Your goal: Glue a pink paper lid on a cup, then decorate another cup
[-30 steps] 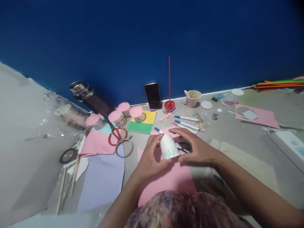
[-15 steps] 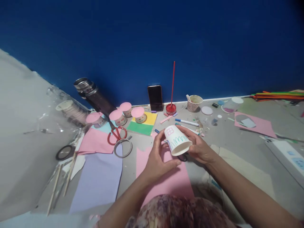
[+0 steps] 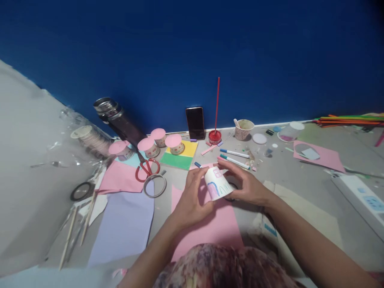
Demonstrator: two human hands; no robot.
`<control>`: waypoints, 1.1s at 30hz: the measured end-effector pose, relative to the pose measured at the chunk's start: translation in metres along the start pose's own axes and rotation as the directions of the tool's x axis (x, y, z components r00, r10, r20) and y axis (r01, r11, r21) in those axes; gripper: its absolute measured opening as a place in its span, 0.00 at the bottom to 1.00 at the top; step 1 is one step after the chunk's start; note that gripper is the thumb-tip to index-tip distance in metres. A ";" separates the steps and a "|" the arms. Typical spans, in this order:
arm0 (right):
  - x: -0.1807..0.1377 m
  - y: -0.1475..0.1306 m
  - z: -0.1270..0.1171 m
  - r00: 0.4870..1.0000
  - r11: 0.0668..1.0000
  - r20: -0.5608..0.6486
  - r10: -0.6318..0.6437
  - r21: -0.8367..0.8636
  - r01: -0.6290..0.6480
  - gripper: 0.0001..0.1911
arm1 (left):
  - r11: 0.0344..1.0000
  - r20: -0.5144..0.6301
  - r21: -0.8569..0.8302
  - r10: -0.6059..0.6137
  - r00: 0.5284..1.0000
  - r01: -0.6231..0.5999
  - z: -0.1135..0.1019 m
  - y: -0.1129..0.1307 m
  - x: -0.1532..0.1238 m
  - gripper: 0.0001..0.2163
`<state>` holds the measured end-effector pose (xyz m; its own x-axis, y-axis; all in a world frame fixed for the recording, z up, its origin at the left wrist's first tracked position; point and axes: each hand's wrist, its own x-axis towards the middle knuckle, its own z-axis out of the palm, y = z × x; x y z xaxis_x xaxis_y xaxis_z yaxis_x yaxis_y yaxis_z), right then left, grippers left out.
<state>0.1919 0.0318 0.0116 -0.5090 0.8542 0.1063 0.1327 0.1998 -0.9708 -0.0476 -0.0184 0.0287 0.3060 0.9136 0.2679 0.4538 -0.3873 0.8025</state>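
Note:
A white paper cup (image 3: 218, 188) is held between my two hands, mouth tilted downward. Drawn on its side are a pink window, a blue-outlined purple door and green zigzag grass. My left hand (image 3: 192, 196) grips its left side, fingers at the top and thumb near the lower rim. My right hand (image 3: 247, 184) closes on its right side. Below lies a sheet of pink paper (image 3: 207, 232). Beyond the cup are a green marker (image 3: 235, 161) and a blue marker (image 3: 234, 153). A dark ring-shaped thing is partly hidden behind the cup.
To the left lie red-handled scissors (image 3: 147, 170), a tape ring (image 3: 155, 186) and purple paper (image 3: 123, 228). Small cups with pink tops (image 3: 174, 141) stand behind, near a black flask (image 3: 120, 122). A phone (image 3: 195, 123) leans on the wall. A power strip (image 3: 360, 200) lies right.
The cup has turned in my hands, bringing the blue and purple door into view and swinging its open mouth out of sight. Both hands have shifted slightly left.

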 end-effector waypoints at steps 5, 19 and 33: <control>0.000 -0.008 0.005 0.998 0.995 0.060 0.007 -0.099 -0.001 0.48 | 0.995 0.018 0.098 -0.016 1.000 0.014 -0.004 -0.009 -0.014 0.41; 0.009 0.011 -0.004 0.975 0.951 -0.201 0.090 -0.274 -0.144 0.17 | 0.793 -0.171 0.597 0.272 0.947 -0.121 0.007 -0.042 -0.039 0.27; 0.167 -0.048 -0.071 0.809 0.824 -0.586 -0.044 -0.480 -0.303 0.29 | 0.885 -0.237 0.464 0.147 0.960 -0.021 0.013 -0.057 -0.042 0.31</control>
<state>0.1611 0.1987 0.0914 0.0808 0.9636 0.2548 0.6711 0.1364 -0.7287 -0.0751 -0.0363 -0.0349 0.1625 0.8495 0.5019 0.7839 -0.4201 0.4572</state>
